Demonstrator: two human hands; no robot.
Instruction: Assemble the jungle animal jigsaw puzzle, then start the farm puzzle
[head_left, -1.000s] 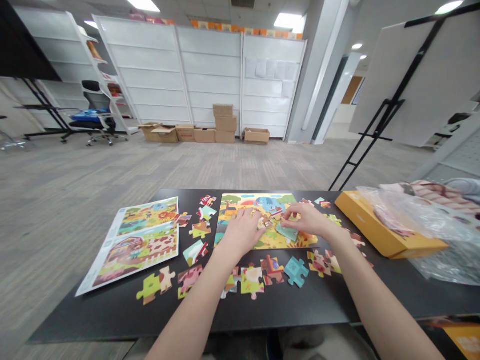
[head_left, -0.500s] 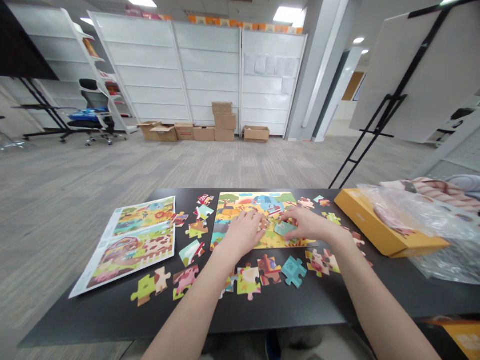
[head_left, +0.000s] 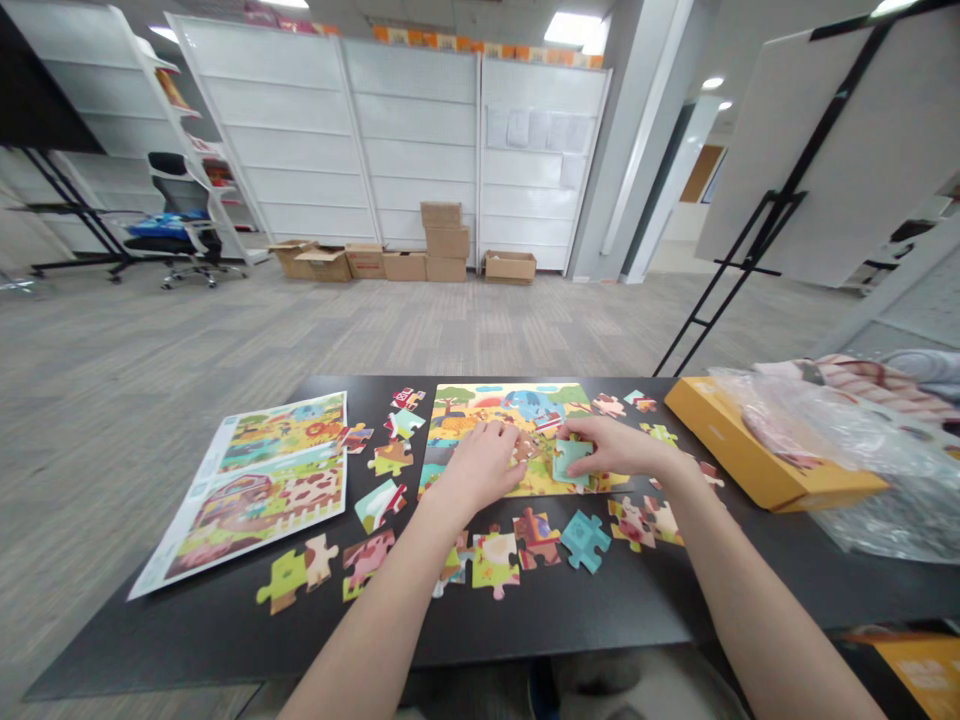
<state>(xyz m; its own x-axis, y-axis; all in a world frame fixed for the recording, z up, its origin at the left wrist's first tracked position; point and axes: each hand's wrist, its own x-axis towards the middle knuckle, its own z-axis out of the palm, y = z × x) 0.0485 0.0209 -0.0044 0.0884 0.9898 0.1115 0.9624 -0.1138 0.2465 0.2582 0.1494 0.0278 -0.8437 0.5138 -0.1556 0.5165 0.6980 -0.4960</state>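
Observation:
An assembled animal puzzle picture (head_left: 457, 425) lies at the back middle of the black table. My right hand (head_left: 611, 447) is closed on a pale teal puzzle piece (head_left: 568, 462) over the picture's right part. Just left of it, my left hand (head_left: 486, 462) rests on the picture with curled fingers beside a brown piece (head_left: 527, 447); whether it grips that piece is hidden. Loose pieces lie around the picture, among them a teal one (head_left: 585, 541), a chicken one (head_left: 495, 560) and a pink one (head_left: 369, 562) nearer the front edge.
A printed reference sheet (head_left: 262, 485) lies at the table's left. On the right stand a yellow box (head_left: 765, 450) and crumpled clear plastic (head_left: 885, 490). The black table's (head_left: 480, 630) front edge runs below my forearms. An easel board stands beyond the table.
The pale teal piece in my right hand has turned more upright and shifted slightly. My left hand has barely moved. The whole view has drifted a little left.

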